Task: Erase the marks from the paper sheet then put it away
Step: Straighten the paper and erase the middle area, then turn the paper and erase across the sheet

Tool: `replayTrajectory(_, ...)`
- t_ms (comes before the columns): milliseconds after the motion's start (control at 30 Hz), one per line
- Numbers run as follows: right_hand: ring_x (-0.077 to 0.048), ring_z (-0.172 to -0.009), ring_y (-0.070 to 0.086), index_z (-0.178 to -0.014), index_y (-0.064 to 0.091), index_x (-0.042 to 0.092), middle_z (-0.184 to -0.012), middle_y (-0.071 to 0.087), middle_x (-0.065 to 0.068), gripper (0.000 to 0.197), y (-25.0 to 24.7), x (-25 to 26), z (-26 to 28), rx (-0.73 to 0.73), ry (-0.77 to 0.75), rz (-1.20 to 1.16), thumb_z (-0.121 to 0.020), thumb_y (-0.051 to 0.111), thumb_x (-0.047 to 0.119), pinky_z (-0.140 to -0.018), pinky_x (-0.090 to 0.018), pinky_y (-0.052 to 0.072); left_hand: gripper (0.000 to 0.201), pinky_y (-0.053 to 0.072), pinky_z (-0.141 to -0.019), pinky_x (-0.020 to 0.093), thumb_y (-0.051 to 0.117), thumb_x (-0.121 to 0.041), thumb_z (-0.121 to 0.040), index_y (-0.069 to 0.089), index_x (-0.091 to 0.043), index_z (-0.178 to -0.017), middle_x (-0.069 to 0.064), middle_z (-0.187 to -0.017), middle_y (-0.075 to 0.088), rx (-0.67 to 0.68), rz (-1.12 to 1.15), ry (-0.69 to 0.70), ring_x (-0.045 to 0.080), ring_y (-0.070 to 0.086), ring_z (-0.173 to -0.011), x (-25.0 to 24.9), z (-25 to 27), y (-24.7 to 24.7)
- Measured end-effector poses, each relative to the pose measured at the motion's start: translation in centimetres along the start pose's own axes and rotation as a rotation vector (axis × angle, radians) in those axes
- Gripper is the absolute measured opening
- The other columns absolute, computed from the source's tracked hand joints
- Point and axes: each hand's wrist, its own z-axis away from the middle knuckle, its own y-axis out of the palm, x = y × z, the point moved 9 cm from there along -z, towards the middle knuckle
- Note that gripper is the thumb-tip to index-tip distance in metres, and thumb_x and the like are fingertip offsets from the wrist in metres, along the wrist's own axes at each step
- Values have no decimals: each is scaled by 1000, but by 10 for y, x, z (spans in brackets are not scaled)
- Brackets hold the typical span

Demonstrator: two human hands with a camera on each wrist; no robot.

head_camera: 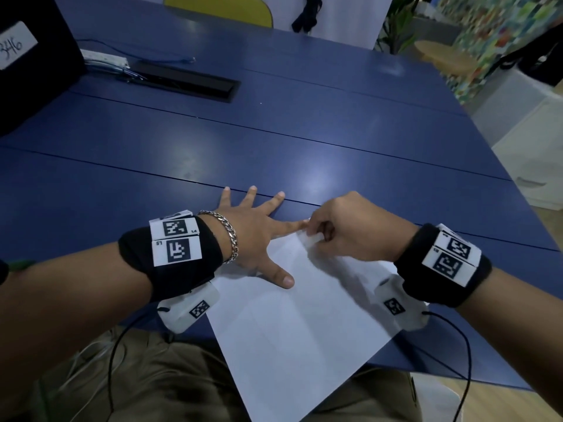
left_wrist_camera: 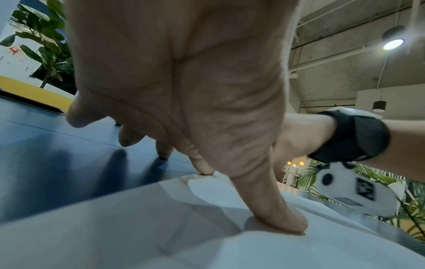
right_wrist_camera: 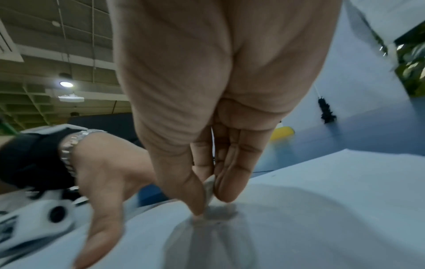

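A white paper sheet (head_camera: 292, 324) lies askew on the blue table (head_camera: 274, 141), its near corner hanging past the table edge over my lap. No marks show on it from here. My left hand (head_camera: 268, 242) is spread flat, its thumb (left_wrist_camera: 282, 218) pressing the sheet and the index finger lying along the far corner. My right hand (head_camera: 315, 237) pinches a small white eraser (right_wrist_camera: 208, 187) between thumb and fingers. The eraser's tip is down on the paper (right_wrist_camera: 322, 209) near that far corner, close to the left index fingertip.
A black cable slot (head_camera: 185, 82) and a white power strip (head_camera: 103, 57) sit at the far left of the table. A black box with a label (head_camera: 30, 56) stands at the left edge. A yellow chair (head_camera: 219, 7) is beyond the table. Thin cables trail from both wrists.
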Motion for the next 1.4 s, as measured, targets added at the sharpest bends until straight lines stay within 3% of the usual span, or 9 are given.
replayTrajectory(267,-9,-71,66,-90,75,27,-74,71,13,9,13,19,18,52,-63,-47,-84,69,26,-67,-22,50,115,-8,-117,77,50,-105,-57,-20,-76,-142,-9,-169,-32,-16,-25,2,45,-23,-155,1,-3,0)
replayTrajectory(500,3,-73,63,-93,74,30,-72,66,19,12,-7,-27,49,26,130,0,-81,75,31,-66,-19,54,117,-6,-120,74,38,-108,-58,-18,-66,-151,-5,-171,-27,-52,-67,22,43,-21,-157,-1,0,0)
replayTrajectory(633,0,-73,62,-93,73,29,-73,66,16,12,7,-27,67,86,185,-4,-82,68,30,-66,-25,56,115,5,-127,61,40,-101,-71,14,-40,-164,-6,-175,-9,-160,-84,69,30,-5,-161,-7,11,-10)
replayTrajectory(733,-3,-70,61,-89,72,26,-72,66,12,7,4,-37,63,16,206,-21,-83,70,27,-68,-32,57,79,27,-124,46,55,-90,-77,54,-25,-124,-12,-170,25,-229,-70,144,21,17,-160,-11,19,-20)
replayTrajectory(833,-4,-69,61,-84,71,25,-71,65,13,3,2,-40,56,-9,195,-26,-85,68,24,-65,-30,56,63,49,-100,41,64,-86,-73,49,-30,-97,-16,-111,61,-260,-41,230,17,60,-113,-14,26,-23)
replayTrajectory(900,-6,-68,60,-80,69,26,-70,65,13,8,1,-38,53,-23,184,-16,-84,64,21,-62,-26,54,61,49,-92,38,64,-86,-72,49,-34,-100,-15,-97,58,-278,-75,257,15,58,-90,-20,31,-27)
replayTrajectory(1133,-4,-75,64,-93,72,30,-78,68,14,13,-2,-33,40,8,135,-18,-81,69,24,-71,-31,58,90,49,-100,38,71,-83,-70,45,-39,-144,-14,-134,51,-254,56,289,13,53,-120,-16,26,-27)
replayTrajectory(1233,-4,-76,66,-98,74,30,-80,70,14,19,-5,-17,35,-35,78,-79,-80,76,26,-73,-22,56,124,26,-124,46,62,-94,-66,17,-34,-165,-3,-173,11,-176,-80,245,25,21,-156,-9,9,-17)
replayTrajectory(1400,-4,-78,65,-101,75,24,-85,70,12,18,4,1,20,-43,22,-96,-84,75,25,-74,-21,55,138,1,-128,58,59,-99,-62,-11,-39,-165,-6,-174,-18,-72,-104,179,28,-7,-161,-3,-4,-5)
